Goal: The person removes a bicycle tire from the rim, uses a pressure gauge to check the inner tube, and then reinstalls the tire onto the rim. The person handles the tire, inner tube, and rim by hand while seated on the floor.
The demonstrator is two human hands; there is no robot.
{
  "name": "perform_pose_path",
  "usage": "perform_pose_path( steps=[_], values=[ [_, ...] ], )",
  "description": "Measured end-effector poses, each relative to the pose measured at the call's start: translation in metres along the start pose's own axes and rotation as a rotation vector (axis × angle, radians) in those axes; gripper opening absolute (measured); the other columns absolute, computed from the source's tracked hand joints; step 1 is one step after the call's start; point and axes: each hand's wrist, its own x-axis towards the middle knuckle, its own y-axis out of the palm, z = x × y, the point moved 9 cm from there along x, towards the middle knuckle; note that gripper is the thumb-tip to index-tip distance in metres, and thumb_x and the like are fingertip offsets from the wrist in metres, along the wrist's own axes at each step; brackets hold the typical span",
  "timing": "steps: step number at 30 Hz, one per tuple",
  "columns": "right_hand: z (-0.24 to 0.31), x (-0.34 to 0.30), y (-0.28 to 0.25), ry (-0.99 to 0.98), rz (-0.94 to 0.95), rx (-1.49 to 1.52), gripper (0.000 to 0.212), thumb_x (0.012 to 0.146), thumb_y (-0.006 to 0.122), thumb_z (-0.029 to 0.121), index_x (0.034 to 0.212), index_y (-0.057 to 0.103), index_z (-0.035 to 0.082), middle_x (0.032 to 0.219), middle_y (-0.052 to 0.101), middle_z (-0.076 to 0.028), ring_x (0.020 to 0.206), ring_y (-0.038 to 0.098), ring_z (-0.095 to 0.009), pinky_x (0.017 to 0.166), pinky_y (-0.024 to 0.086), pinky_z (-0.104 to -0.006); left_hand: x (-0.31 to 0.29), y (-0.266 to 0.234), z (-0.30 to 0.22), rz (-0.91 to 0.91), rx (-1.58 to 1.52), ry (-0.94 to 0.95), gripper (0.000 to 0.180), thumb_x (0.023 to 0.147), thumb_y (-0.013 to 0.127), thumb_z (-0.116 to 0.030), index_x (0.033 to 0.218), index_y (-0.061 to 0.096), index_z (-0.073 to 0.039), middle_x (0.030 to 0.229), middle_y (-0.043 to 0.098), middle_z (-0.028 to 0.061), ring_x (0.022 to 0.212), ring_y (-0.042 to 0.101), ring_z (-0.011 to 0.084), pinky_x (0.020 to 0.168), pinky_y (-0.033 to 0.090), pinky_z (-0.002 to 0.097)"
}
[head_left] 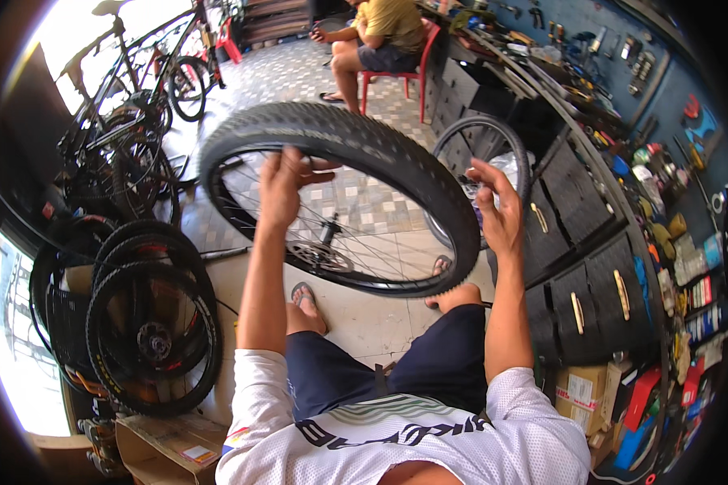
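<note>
A bicycle wheel with a black knobby tyre is up off the floor in front of me, tilted. Its hub and brake disc show among thin spokes. My left hand reaches over the wheel's left part, fingers closed at the upper rim; part of the grip is hidden. To the right of the tyre, my right hand is raised with thumb and fingers curved and apart. Nothing is in it, and it looks clear of the tyre.
Stacked wheels stand at left, with bicycles behind. Another wheel leans on dark drawers at right, under a tool-covered bench. A person sits on a red chair. Cardboard boxes lie low at left.
</note>
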Motion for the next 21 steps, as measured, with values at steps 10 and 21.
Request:
perform_pose_path(
  steps=[10, 21],
  values=[
    [-0.112, -0.065, 0.001, 0.207, -0.026, 0.113, 0.09, 0.084, 0.065, 0.074, 0.136, 0.052, 0.002, 0.118, 0.063, -0.015, 0.111, 0.06, -0.022, 0.095, 0.047, -0.035, 0.047, 0.082, -0.105, -0.068, 0.326, 0.09, 0.055, 0.105, 0.051, -0.048, 0.118, 0.06, 0.004, 0.102, 0.072, 0.0207, 0.088, 0.075, 0.0315, 0.076, 0.063, 0.038],
    [-0.054, -0.029, -0.031, 0.03, -0.107, 0.243, 0.066, 0.092, 0.062, 0.067, 0.096, 0.066, 0.001, 0.076, 0.057, 0.002, 0.074, 0.049, -0.009, 0.067, 0.041, -0.0281, 0.031, 0.076, -0.161, -0.189, 0.365, 0.203, 0.062, 0.104, 0.051, -0.051, 0.11, 0.062, 0.009, 0.092, 0.072, 0.0199, 0.081, 0.075, 0.0313, 0.072, 0.062, 0.0381]
  ],
)
